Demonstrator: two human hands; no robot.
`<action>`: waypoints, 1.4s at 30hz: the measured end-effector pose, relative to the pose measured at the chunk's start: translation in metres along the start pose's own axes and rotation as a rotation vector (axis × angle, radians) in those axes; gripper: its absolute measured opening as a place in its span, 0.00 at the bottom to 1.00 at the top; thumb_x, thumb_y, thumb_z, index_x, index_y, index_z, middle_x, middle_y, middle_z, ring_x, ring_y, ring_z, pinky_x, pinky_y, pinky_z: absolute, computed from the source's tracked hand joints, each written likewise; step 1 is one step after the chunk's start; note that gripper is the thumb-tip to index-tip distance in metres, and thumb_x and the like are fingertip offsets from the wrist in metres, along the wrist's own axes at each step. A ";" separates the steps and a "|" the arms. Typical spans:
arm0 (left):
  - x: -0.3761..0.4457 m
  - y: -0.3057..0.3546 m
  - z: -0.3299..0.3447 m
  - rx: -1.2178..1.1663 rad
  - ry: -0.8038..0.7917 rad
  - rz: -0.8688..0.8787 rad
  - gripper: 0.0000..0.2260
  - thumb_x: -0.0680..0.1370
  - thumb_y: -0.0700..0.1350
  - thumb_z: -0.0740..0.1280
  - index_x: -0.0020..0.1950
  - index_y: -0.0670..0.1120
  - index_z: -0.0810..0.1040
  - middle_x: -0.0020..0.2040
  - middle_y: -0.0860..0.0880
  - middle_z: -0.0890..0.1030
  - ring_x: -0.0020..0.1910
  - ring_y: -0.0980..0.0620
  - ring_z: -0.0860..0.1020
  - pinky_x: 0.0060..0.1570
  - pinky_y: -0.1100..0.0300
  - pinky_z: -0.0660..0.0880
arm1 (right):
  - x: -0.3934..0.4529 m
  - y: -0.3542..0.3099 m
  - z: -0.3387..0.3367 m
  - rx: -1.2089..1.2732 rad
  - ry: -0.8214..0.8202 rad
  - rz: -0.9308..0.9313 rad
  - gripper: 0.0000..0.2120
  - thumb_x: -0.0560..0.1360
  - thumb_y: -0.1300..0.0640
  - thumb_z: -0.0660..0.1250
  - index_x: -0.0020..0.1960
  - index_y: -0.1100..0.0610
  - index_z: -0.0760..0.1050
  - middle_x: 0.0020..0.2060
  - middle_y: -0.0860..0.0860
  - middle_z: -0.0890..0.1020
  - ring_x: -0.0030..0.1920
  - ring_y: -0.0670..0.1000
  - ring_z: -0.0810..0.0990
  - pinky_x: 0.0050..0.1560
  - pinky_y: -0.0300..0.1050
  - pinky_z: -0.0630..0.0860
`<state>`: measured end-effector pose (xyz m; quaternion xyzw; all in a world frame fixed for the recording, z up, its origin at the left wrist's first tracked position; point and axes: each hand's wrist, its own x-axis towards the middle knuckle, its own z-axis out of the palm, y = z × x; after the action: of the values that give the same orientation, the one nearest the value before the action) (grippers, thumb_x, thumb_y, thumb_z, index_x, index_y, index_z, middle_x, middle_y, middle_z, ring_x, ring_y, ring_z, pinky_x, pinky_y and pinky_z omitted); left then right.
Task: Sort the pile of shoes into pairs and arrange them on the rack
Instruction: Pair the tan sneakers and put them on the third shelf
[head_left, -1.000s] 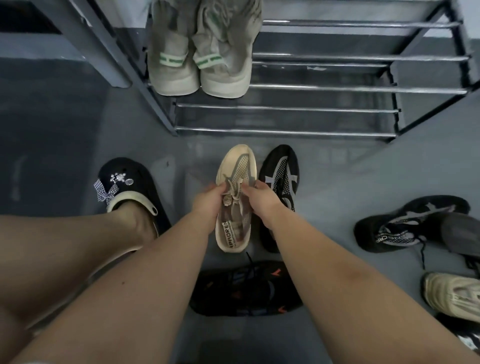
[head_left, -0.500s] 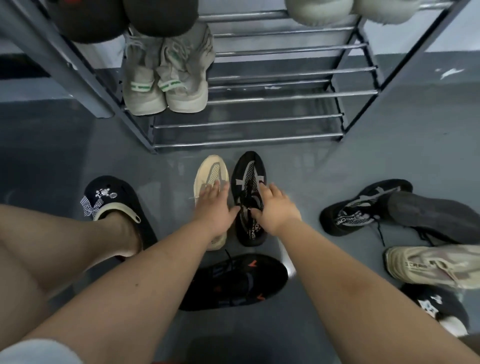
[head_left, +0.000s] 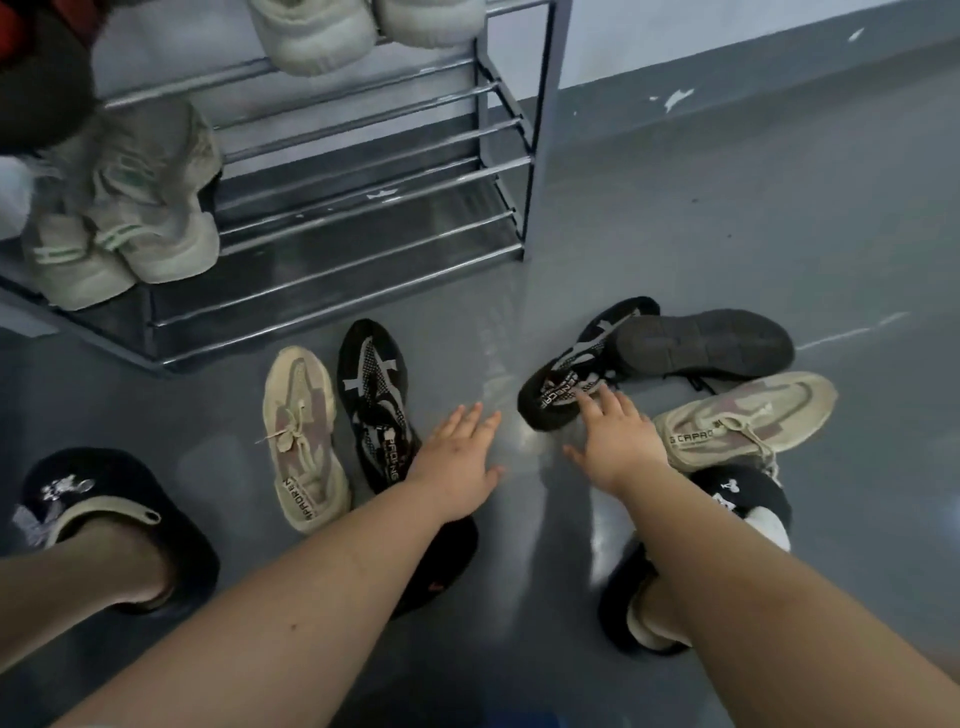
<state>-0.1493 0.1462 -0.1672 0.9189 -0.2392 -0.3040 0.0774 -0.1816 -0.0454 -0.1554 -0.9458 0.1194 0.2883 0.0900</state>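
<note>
A beige sneaker (head_left: 304, 441) and a black mesh sneaker (head_left: 376, 402) lie side by side on the floor in front of the metal rack (head_left: 363, 208). To the right lie a second black mesh sneaker (head_left: 571, 384), an overturned dark shoe showing its sole (head_left: 706, 345), and a second beige sneaker (head_left: 743, 418). My left hand (head_left: 460, 460) hovers open over the floor, holding nothing. My right hand (head_left: 613, 441) is open, its fingertips touching the heel of the second black mesh sneaker.
A pale pair with green stripes (head_left: 119, 234) sits on the rack's low shelf at the left. Another pale pair (head_left: 363, 26) rests on a higher shelf. My feet wear black clogs (head_left: 119, 519) (head_left: 737, 499). A black shoe (head_left: 436, 566) lies under my left forearm.
Both hands let go of the beige and black shoes by the rack and moved right. The view swung right, and my right hand reached the second black mesh sneaker.
</note>
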 end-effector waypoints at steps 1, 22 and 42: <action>0.005 0.007 0.000 0.015 -0.012 0.015 0.30 0.80 0.55 0.56 0.78 0.49 0.46 0.79 0.47 0.45 0.77 0.48 0.44 0.75 0.55 0.43 | -0.001 0.011 0.000 0.005 0.007 0.025 0.34 0.79 0.45 0.58 0.78 0.52 0.46 0.78 0.55 0.48 0.77 0.57 0.48 0.75 0.54 0.53; 0.114 0.149 0.003 -0.081 -0.274 0.195 0.27 0.81 0.54 0.57 0.77 0.54 0.51 0.78 0.49 0.52 0.77 0.49 0.52 0.74 0.54 0.51 | 0.000 0.169 0.026 0.570 0.095 0.715 0.35 0.77 0.40 0.58 0.76 0.57 0.54 0.73 0.58 0.62 0.73 0.60 0.61 0.71 0.56 0.60; 0.134 0.196 0.011 -1.082 -0.386 -0.311 0.15 0.81 0.41 0.60 0.65 0.34 0.70 0.55 0.39 0.76 0.52 0.44 0.76 0.55 0.49 0.76 | 0.030 0.172 0.022 1.317 0.305 0.968 0.26 0.75 0.43 0.65 0.61 0.63 0.73 0.56 0.58 0.80 0.55 0.59 0.79 0.50 0.47 0.74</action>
<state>-0.1384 -0.0901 -0.1895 0.7014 0.0775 -0.5521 0.4441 -0.2170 -0.2095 -0.2079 -0.5725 0.6681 0.0348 0.4740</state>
